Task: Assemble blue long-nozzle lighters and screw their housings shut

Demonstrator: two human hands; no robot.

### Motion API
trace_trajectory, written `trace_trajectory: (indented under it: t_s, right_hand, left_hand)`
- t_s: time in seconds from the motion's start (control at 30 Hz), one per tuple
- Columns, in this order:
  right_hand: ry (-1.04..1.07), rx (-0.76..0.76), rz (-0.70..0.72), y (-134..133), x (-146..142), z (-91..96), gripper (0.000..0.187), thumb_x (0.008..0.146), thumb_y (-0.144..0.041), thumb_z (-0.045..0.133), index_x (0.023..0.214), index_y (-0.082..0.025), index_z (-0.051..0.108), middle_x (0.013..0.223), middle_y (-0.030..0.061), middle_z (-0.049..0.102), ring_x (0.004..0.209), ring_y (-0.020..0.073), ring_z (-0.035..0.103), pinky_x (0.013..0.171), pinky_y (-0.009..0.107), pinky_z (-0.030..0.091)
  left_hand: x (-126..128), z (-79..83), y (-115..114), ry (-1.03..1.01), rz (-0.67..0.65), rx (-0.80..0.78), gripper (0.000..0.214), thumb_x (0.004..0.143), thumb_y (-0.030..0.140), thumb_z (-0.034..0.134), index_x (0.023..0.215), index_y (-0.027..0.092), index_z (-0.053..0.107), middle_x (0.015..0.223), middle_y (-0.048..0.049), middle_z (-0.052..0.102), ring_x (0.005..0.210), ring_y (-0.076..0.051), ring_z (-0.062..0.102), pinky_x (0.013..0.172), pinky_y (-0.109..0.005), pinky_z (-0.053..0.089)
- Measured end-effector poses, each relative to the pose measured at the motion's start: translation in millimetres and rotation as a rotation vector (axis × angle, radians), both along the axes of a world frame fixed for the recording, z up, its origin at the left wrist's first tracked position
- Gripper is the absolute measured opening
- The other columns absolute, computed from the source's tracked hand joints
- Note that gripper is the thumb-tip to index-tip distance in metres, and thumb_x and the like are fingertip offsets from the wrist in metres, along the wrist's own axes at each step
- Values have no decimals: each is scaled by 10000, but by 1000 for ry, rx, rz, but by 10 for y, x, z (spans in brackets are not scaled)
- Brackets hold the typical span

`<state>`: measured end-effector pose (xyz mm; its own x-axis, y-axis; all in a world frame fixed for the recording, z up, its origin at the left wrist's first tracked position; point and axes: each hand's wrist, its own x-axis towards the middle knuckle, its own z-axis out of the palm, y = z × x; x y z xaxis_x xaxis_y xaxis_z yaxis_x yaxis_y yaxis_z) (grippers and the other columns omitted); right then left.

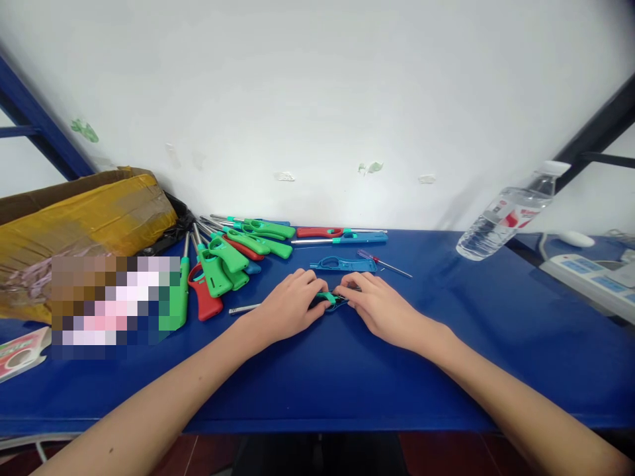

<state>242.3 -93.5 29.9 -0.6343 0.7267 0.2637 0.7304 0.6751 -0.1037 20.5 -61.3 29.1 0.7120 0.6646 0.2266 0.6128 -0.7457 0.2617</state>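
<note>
Both hands meet at the centre of the frame. The left hand (292,305) and right hand (380,307) are each closed on an end of one teal and blue lighter (331,301), fingertips almost touching over its body. It is pressed flat against the blue table (347,377), and its metal tube (244,309) pokes out to the left from under the left palm. The fingers hide most of the body, so I cannot tell whether its casing is whole or split.

Just above the hands lies a loose blue shell (342,264), and beside it, to the right, a small screwdriver (384,263) with a red and clear handle.

Risks, as I judge them:
- Uneven squeezing could make the body slip or spring apart, and small inner parts would be hard to spot on the table.
- A thumb landing on the trigger could set the lighter off close to the fingers.
- A sideways sweep of the right wrist could knock the screwdriver or shell away.
- The tube, trapped under the palm, could bend if the left hand leans on it.

Further out, at left centre, sits a pile (233,254) of green, red and blue lighters, with a taped box (84,211) beyond it. A tilted water bottle (506,218) stands at the right, near a power strip (590,277); a spill there would be bad.
</note>
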Motion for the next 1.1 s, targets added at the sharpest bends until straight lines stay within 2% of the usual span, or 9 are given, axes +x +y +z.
trace_trajectory:
  t_s: [0.23, 0.37, 0.5, 0.67, 0.87, 1.1]
  right_hand:
    - [-13, 53, 12, -9, 3, 0, 433, 890, -26, 406, 1232, -203, 605, 1134, 131, 603, 1024, 265, 587, 803, 434, 534]
    - [10, 50, 20, 12, 10, 6, 405, 902, -50, 422, 1222, -199, 621, 1120, 115, 643, 1014, 252, 606, 839, 430, 543]
    - [88, 47, 6, 37, 26, -6, 359, 919, -107, 467, 1233, -180, 624, 1118, 97, 688, 1026, 237, 625, 883, 407, 549]
    - [126, 84, -12, 59, 53, -37, 379, 891, -120, 522, 1251, -186, 621, 1022, 100, 719, 980, 238, 644, 836, 405, 569]
    - [87, 90, -58, 61, 65, -37, 318, 902, -202, 562, 1209, -181, 642, 1045, 112, 732, 950, 243, 684, 818, 392, 573]
    - [105, 81, -41, 43, 76, -8, 226, 928, -227, 542, 1085, -220, 706, 1010, 63, 757, 880, 215, 719, 793, 328, 565]
  left_hand:
    - [-24, 5, 25, -75, -13, -33, 200, 926, 343, 551, 1031, 191, 629, 949, -56, 550, 910, -202, 529, 811, -333, 466]
    - [-104, 20, 88, -108, -68, -44, 240, 913, 376, 583, 1074, 210, 645, 969, -50, 573, 937, -193, 550, 837, -316, 463]
    - [-185, 55, 132, -67, -90, -17, 300, 880, 418, 634, 1091, 206, 646, 1001, -51, 609, 954, -198, 572, 836, -303, 458]
    - [-215, 84, 146, 9, -78, 30, 330, 864, 460, 643, 1064, 198, 657, 998, -56, 637, 933, -205, 586, 808, -306, 458]
    - [-213, 60, 163, 19, -78, 3, 321, 881, 439, 631, 1103, 207, 645, 1001, -56, 646, 940, -207, 588, 806, -303, 456]
    - [-214, 76, 137, -22, -101, -44, 314, 882, 351, 638, 1168, 222, 624, 1045, -57, 625, 977, -208, 569, 846, -313, 461]
